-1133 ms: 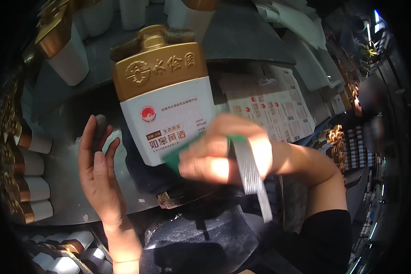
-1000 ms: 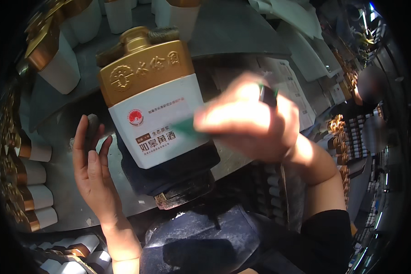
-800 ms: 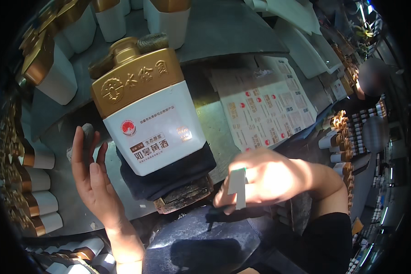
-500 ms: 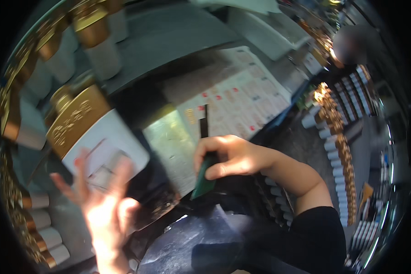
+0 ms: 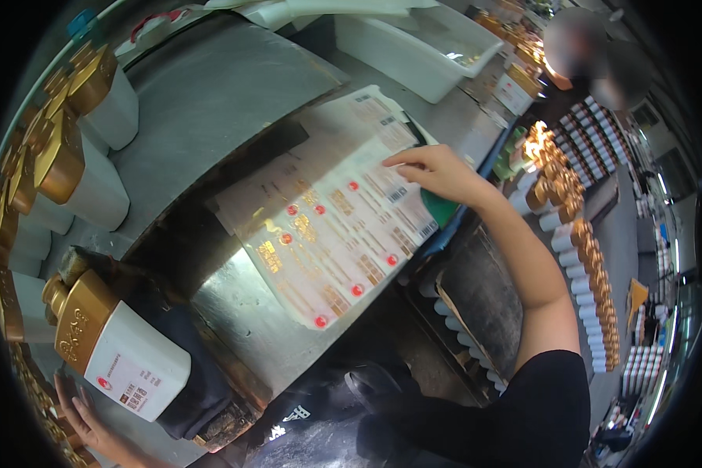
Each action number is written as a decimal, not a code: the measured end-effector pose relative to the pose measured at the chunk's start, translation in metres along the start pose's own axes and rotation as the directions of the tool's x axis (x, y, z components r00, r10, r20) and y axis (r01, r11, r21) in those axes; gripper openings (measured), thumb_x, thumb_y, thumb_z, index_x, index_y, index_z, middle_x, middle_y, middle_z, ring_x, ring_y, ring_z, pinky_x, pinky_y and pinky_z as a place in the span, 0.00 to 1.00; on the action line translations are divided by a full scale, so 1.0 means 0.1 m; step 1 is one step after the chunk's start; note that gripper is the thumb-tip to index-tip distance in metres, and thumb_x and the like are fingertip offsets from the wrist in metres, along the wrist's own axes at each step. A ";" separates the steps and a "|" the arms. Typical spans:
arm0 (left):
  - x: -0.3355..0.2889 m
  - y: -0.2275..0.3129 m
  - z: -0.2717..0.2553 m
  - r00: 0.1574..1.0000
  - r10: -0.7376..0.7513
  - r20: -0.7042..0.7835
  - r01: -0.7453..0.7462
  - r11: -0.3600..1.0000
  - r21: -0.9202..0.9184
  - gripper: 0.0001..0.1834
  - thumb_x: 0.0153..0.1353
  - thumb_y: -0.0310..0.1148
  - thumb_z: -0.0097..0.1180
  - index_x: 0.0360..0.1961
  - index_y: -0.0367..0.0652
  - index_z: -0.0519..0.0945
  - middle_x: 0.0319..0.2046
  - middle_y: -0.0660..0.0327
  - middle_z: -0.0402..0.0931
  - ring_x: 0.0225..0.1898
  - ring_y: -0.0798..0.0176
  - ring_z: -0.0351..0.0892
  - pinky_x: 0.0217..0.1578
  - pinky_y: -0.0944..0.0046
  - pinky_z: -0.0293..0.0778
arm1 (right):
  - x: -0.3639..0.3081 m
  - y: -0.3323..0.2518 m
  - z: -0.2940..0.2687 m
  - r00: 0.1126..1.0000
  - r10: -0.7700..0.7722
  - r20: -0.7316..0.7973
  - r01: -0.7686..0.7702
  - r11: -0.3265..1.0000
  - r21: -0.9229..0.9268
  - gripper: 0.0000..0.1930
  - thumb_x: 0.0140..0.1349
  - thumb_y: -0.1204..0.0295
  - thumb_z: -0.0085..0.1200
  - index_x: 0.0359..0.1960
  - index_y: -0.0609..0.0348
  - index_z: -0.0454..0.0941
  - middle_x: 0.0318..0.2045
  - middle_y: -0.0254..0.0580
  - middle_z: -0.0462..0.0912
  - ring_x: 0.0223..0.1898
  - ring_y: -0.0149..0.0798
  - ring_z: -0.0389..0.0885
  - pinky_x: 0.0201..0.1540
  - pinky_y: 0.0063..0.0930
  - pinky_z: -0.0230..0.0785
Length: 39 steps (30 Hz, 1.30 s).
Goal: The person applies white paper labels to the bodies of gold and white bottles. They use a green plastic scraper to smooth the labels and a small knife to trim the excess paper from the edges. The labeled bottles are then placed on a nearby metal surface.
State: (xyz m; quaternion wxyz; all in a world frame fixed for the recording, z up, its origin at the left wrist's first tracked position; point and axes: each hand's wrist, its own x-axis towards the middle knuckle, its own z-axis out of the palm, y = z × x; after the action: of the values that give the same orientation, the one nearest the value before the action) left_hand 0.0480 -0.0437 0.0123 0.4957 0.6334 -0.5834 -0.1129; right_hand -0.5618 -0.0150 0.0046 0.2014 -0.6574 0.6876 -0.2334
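A white bottle (image 5: 150, 365) with a gold shoulder lies tilted on a dark cloth pad (image 5: 199, 382) at the lower left, a small printed label with a red mark on its front. Beside its left edge is my left hand (image 5: 86, 421), fingers stretched out; whether they touch the bottle I cannot tell. My right hand (image 5: 437, 171) reaches over a sheet of printed labels (image 5: 351, 242), its fingertips at the sheet's upper right. In its curled fingers is a green scraper (image 5: 442, 207), mostly hidden under the hand.
Several gold-and-white bottles (image 5: 105, 101) line the left side. Under the sheet is a shiny metal plate (image 5: 226, 288). A white plastic bin (image 5: 398, 62) stands at the back. Rows of bottles (image 5: 589, 296) fill the right, with people beyond. A dark board (image 5: 483, 288) lies by my right arm.
My left hand has moved off the bottle's front to its left side. My right hand has gone up and right across the label sheet. The view has shifted too.
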 end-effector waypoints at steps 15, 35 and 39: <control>-0.01 0.33 0.24 0.977 -0.193 -0.093 0.183 0.977 -0.109 0.21 0.73 0.34 0.39 0.64 0.41 0.67 0.61 0.55 0.68 0.59 0.62 0.71 0.59 0.63 0.67 | 1.81 -0.08 0.65 0.893 -0.210 0.398 0.349 0.882 -0.317 0.18 0.64 0.51 0.49 0.46 0.48 0.79 0.46 0.47 0.81 0.48 0.49 0.79 0.51 0.40 0.70; -0.11 0.41 0.12 0.991 -0.117 -0.068 0.104 0.980 -0.169 0.19 0.70 0.32 0.44 0.57 0.33 0.74 0.56 0.55 0.74 0.59 0.63 0.69 0.60 0.63 0.63 | 0.71 -1.07 0.67 0.935 0.138 0.327 -0.324 0.711 0.624 0.08 0.61 0.68 0.58 0.36 0.58 0.80 0.28 0.28 0.79 0.27 0.23 0.74 0.31 0.19 0.67; -0.15 1.04 0.17 0.956 0.021 0.292 0.084 0.937 -0.340 0.23 0.64 0.40 0.52 0.54 0.33 0.77 0.53 0.56 0.76 0.57 0.61 0.70 0.58 0.61 0.65 | 0.11 -2.16 0.55 0.892 -0.078 0.446 -0.386 0.383 0.839 0.08 0.62 0.65 0.58 0.35 0.56 0.78 0.25 0.26 0.75 0.21 0.21 0.69 0.26 0.14 0.60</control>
State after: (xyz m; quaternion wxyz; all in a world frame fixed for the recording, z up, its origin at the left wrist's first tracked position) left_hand -0.0339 -0.0218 0.0769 0.5068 0.5213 -0.6104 -0.3145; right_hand -0.3556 -0.0345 0.0869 0.6898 -0.4020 0.4454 -0.4051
